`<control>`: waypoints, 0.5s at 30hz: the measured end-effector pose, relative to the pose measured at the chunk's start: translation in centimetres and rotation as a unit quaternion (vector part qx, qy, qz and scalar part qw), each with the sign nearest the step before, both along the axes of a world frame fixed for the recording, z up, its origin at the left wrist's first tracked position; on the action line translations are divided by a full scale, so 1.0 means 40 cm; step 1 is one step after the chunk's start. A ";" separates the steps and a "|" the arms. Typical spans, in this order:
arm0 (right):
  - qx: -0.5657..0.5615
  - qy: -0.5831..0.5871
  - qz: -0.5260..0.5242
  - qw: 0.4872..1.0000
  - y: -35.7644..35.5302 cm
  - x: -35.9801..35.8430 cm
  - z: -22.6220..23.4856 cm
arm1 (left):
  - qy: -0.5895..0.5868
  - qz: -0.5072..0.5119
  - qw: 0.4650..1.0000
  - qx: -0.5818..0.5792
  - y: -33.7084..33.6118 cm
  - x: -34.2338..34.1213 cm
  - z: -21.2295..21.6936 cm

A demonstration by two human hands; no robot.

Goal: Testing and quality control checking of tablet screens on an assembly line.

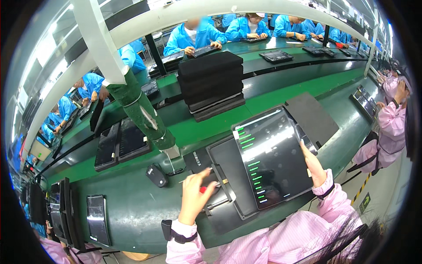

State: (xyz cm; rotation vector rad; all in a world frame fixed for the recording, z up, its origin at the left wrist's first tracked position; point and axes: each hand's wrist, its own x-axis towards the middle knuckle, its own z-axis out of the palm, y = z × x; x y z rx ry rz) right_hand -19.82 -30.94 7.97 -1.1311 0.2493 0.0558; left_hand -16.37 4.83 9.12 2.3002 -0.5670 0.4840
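Nearest us, our left hand (pixel 195 193) reaches forward over the tabletop (pixel 132 207), its grip pinched on a small red-handled tool (pixel 203 189) at the near-left edge of the black fixture tray (pixel 228 154). Just right of that grip stands the tablet (pixel 272 156), tilted up from the tray, its screen lit with green bars. Our right hand (pixel 314 165) steadies it, fingers closed along its right edge, wrist bent upward. We judge the work midway: the tablet is powered and showing results, but not yet laid flat or passed on. Beyond both grips, a stack of black foam trays (pixel 211 81) waits.
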 end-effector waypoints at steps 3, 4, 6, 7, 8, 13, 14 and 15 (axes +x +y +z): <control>-0.186 0.012 0.015 0.982 0.049 0.003 0.038 | -0.033 -0.070 0.993 0.090 0.008 -0.001 -0.025; -0.213 0.060 0.022 0.975 0.024 0.032 -0.025 | -0.027 -0.050 0.995 0.087 0.013 -0.001 -0.036; -0.171 0.075 0.066 0.980 0.049 0.041 -0.003 | -0.040 -0.023 0.995 0.089 0.016 -0.004 -0.031; -0.176 0.081 0.052 0.980 0.064 0.045 -0.003 | -0.039 -0.020 0.995 0.087 0.022 -0.006 -0.022; -0.178 0.083 0.040 0.980 0.072 0.054 -0.015 | -0.062 -0.015 0.992 0.111 0.031 -0.007 -0.013; -0.200 0.044 0.072 0.976 0.079 0.068 -0.047 | -0.131 0.134 0.975 0.119 0.129 -0.018 0.043; -0.197 0.075 0.040 0.977 0.081 0.070 -0.069 | -0.130 0.133 0.976 0.118 0.142 -0.016 0.037; -0.193 0.105 0.013 0.975 0.089 0.075 -0.081 | -0.099 0.125 0.982 0.105 0.156 -0.018 0.026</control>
